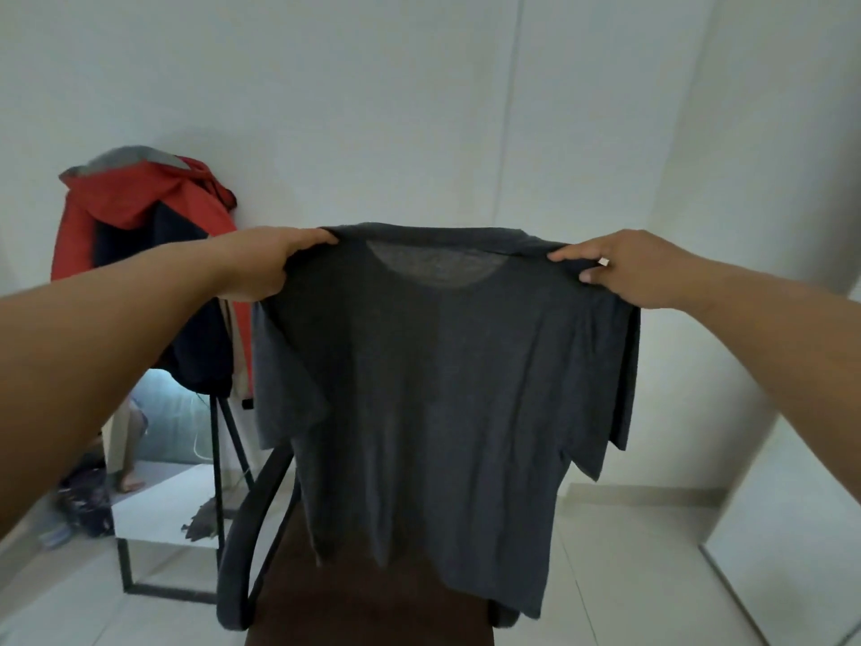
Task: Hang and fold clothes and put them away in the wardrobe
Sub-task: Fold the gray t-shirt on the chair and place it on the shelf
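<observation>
1. The left hand [261,268] pinches one shoulder of the grey T-shirt [438,389]; the right hand [624,268] pinches the other. Each grip is closed on fabric, with a ring showing on the right hand.
2. The shirt hangs spread in the air at chest height, above the seat of a dark chair [261,529], its hem loose and a little uneven.
3. Likely step: the shirt is held open, ready to be folded or put on a hanger. No hanger shows here.
4. Risk: both pinches take only a little fabric at the seams. A shake could pull a shoulder free, and the shirt would drop onto the chair or the floor.
5. Risk: the shirt is held unevenly, so a fold from here could come out skewed.
6. Behind, a red jacket [140,212] hangs over a mirror [163,459] on the left. The wardrobe cannot be made out for certain.
</observation>
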